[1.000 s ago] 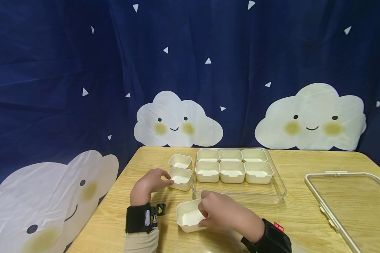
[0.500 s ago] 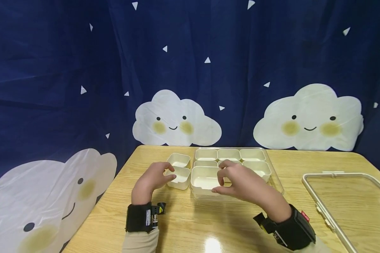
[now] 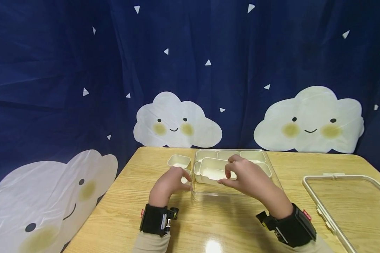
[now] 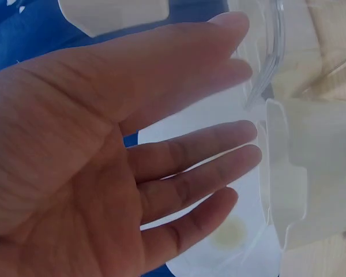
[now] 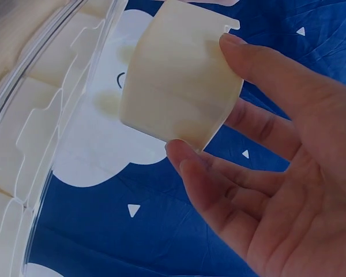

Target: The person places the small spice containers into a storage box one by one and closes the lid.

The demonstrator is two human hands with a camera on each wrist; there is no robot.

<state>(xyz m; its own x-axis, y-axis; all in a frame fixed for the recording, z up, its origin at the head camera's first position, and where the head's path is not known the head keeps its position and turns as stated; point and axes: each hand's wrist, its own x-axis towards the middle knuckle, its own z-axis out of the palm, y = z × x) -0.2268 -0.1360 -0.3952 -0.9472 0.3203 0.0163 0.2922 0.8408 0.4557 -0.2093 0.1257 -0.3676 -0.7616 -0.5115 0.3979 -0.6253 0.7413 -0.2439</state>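
Observation:
My right hand (image 3: 251, 179) pinches a cream rectangular plastic bin (image 3: 213, 173) by its right wall, thumb in front and fingers behind. The bin hangs above a clear tray (image 3: 223, 194), overlapping the front row of similar bins inside it. In the right wrist view the held bin's pale outer surface (image 5: 179, 75) faces the camera. My left hand (image 3: 168, 186) hovers by the tray's left front corner with extended fingers and nothing in its grasp. It partly hides a loose bin (image 3: 187, 176). In the left wrist view a cream bin (image 4: 328, 167) stands just beyond the fingertips.
Another loose cream bin (image 3: 178, 161) sits left of the tray near the table's back. At the right lies a clear lid with a white frame (image 3: 351, 175) and side clips. Behind the wooden table (image 3: 190, 232) hangs a dark blue curtain (image 3: 190, 35) with clouds.
My right hand has carried the bin from the table in front up over the tray, then slightly right and back. My left hand has left the loose bins and moved right, toward the tray's corner.

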